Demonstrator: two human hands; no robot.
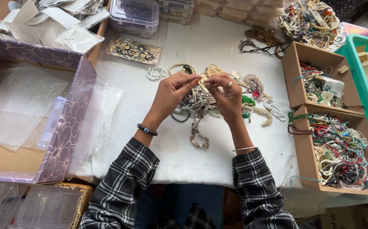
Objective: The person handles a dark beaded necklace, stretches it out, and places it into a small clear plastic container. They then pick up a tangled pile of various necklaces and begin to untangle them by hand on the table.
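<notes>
Both hands, left (pixel 172 91) & right (pixel 226 94), pinch cream bracelet (pixel 209 71) over bead pile (pixel 201 108), trays (pixel 307 140) nearby.

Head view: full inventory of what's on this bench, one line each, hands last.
bracelet pile: one heap, cream, grey and green beads, table centre
white bead bracelet: one, white, left of the pile
patterned pouch: one, black and gold, upper left of the cloth
white cloth: one, covers the table
cardboard trays: two, brown, right side, full of mixed beaded strings
teal crate: one, far right
purple floral box: one, left, with clear plastic bags inside
clear plastic boxes: several, top edge
left hand: black bead wristband, pinching a cream bracelet over the pile
right hand: ring and thin bangle, pinching the same bracelet
</notes>
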